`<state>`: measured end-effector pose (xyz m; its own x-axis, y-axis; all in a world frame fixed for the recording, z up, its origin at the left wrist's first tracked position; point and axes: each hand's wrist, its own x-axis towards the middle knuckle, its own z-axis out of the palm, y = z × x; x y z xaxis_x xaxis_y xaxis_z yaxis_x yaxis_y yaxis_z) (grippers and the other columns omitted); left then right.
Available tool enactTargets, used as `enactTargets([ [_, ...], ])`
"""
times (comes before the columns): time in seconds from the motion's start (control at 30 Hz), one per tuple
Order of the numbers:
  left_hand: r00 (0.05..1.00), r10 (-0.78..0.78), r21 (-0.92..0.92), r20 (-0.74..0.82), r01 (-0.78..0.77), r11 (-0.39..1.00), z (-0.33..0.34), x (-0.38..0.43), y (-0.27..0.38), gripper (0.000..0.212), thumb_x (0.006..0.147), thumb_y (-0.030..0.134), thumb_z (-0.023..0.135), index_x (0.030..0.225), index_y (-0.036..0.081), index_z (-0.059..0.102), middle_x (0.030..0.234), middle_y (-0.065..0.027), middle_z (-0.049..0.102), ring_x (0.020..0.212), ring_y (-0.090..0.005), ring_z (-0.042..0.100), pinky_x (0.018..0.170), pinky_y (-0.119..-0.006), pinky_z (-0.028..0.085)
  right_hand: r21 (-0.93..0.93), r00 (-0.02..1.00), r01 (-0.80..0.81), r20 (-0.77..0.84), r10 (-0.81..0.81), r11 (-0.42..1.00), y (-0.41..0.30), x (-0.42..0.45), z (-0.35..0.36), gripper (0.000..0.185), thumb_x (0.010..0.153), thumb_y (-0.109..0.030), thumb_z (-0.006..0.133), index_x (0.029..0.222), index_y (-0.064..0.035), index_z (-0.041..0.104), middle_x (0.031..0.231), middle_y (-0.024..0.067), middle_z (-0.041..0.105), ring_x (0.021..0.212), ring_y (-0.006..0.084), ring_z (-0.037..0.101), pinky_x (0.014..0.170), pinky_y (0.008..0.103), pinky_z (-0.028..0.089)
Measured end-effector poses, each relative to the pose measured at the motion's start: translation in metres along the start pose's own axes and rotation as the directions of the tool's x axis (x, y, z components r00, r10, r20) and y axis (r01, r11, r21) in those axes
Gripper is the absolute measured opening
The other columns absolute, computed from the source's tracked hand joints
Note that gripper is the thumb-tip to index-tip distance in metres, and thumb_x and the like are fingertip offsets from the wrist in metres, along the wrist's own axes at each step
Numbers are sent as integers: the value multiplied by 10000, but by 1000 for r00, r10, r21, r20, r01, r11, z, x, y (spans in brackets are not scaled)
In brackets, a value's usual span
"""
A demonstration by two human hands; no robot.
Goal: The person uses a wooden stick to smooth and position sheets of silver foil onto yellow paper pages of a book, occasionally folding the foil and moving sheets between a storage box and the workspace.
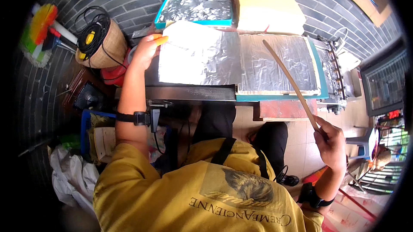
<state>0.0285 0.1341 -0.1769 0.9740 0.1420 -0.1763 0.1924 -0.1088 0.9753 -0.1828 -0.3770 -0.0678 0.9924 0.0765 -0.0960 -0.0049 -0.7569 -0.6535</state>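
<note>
My left hand [146, 51], with an orange covering on a fingertip, pinches the left edge of a thin sheet [193, 57]. That sheet is glaring white on the left and silvery and crinkled on the right. Its right edge meets a stack of silver foil-like sheets [277, 64] with pale borders, which rests on a green board [322, 85]. In my right hand [330, 143] is a long thin wooden stick [290, 82]. The stick slants up and left over the foil stack; whether its tip touches the foil, I cannot tell.
Behind the sheet, a turquoise tray [193, 23] holds a heap of crumpled foil pieces [196, 6]. A thick block of yellowish paper [267, 7] stands beside it against the brick wall. At left, a woven basket [108, 48] holds coiled black cable [92, 32].
</note>
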Motion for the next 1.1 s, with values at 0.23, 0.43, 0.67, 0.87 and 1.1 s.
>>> enactTargets([
  [0.23, 995, -100, 13, -19, 100, 995, -59, 6, -38, 226, 875, 251, 650, 1010, 69, 659, 870, 22, 646, 768, -67, 590, 698, -237, 467, -9, 984, 120, 136, -118, 993, -25, 49, 25, 397, 786, 71, 564, 1170, -15, 613, 669, 127, 551, 586, 99, 466, 560, 254, 425],
  [0.43, 985, -157, 81, -68, 162, 983, -79, 17, -53, 207, 852, 276, 675, 940, 89, 660, 831, 18, 650, 720, -75, 598, 651, -225, 475, 22, 959, 198, 201, -198, 980, -35, 67, 47, 390, 784, 77, 567, 1162, -7, 612, 671, 140, 558, 583, 128, 484, 578, 262, 438],
  [0.67, 973, -193, 158, -124, 212, 964, -87, 30, -61, 242, 857, 261, 666, 1004, 70, 662, 849, 4, 661, 716, -90, 616, 655, -246, 495, -79, 935, 189, 318, -155, 979, -44, 71, 59, 376, 785, 42, 573, 1153, -20, 617, 919, 233, 652, 814, 339, 666, 733, 348, 508],
  [0.87, 974, -185, 201, -131, 209, 957, -84, 24, -52, 293, 833, 237, 689, 1066, 62, 658, 898, -12, 677, 760, -101, 630, 668, -246, 494, -108, 916, 190, 378, -136, 976, -50, 65, 64, 372, 778, 8, 575, 1141, -49, 629, 883, 226, 646, 757, 348, 649, 705, 351, 506],
  [1.1, 968, -94, 235, -233, 149, 960, -87, 28, -70, 312, 794, 195, 711, 1052, 25, 671, 859, -20, 680, 702, -97, 607, 616, -242, 468, -61, 896, 278, 377, -236, 959, -42, 61, 66, 384, 771, 14, 560, 1143, -55, 628, 851, 231, 637, 757, 375, 638, 700, 365, 506],
])
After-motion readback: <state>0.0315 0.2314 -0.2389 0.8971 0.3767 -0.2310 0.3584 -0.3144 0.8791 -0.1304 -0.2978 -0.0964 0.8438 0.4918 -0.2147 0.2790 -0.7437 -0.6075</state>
